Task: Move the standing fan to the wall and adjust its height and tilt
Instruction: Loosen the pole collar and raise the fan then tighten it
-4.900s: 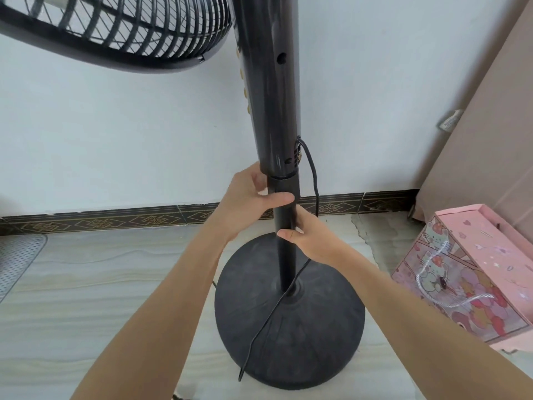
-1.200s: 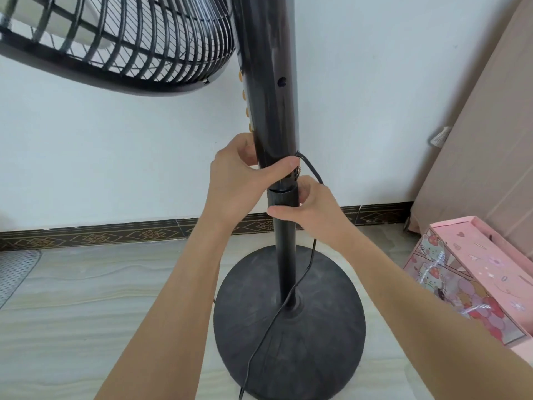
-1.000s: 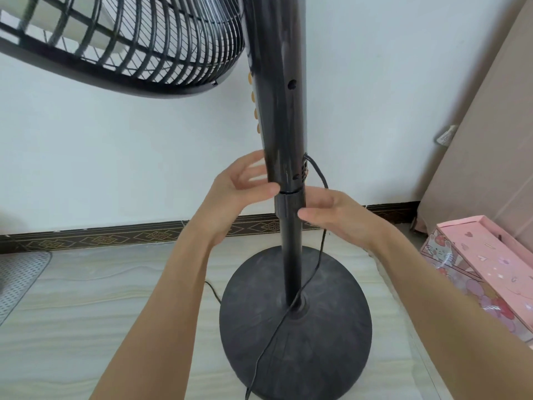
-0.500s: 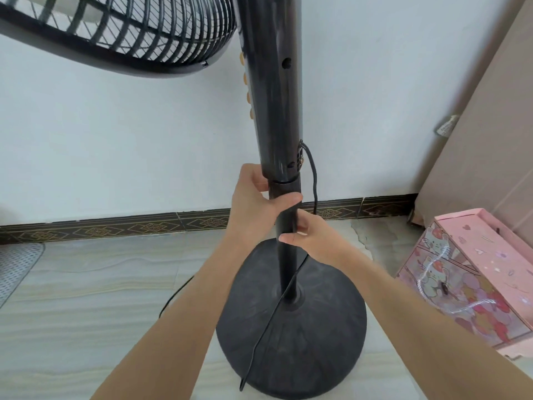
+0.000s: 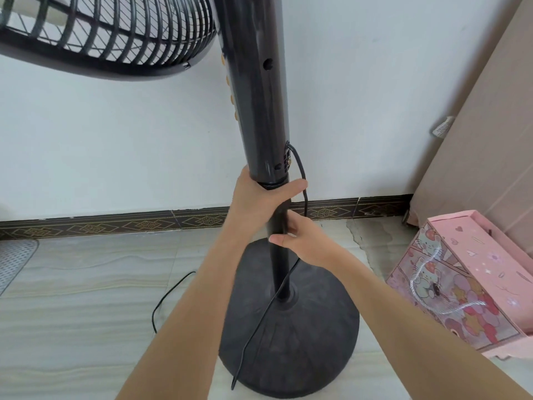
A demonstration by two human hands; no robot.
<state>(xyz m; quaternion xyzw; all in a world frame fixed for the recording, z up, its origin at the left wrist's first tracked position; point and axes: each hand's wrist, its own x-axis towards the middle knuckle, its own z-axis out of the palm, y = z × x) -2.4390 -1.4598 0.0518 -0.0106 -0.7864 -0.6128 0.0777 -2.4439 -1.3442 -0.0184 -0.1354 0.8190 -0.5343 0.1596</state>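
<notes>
A black standing fan stands upright close to the white wall [image 5: 115, 145]. Its thick upper column [image 5: 256, 90] slides over a thin lower pole [image 5: 281, 269] set in a round black base [image 5: 314, 342]. The grille of the fan head [image 5: 109, 33] fills the upper left. My left hand [image 5: 259, 197] is wrapped around the collar where the column meets the pole. Just below it, my right hand [image 5: 300, 241] grips the thin pole. The fan's black cord [image 5: 259, 319] hangs from the column and runs down across the base.
A pink cartoon-printed box [image 5: 473, 281] sits on the floor at the right, close to the base. Behind it a large brown cardboard panel [image 5: 490, 134] leans on the wall. A grey mat [image 5: 14, 258] lies at the left edge. Patterned dark skirting runs along the wall's foot.
One second ago both hands were open beside the collar. They have since closed on the pole, left at the collar, right below, and the column sits slightly lower against the hands.
</notes>
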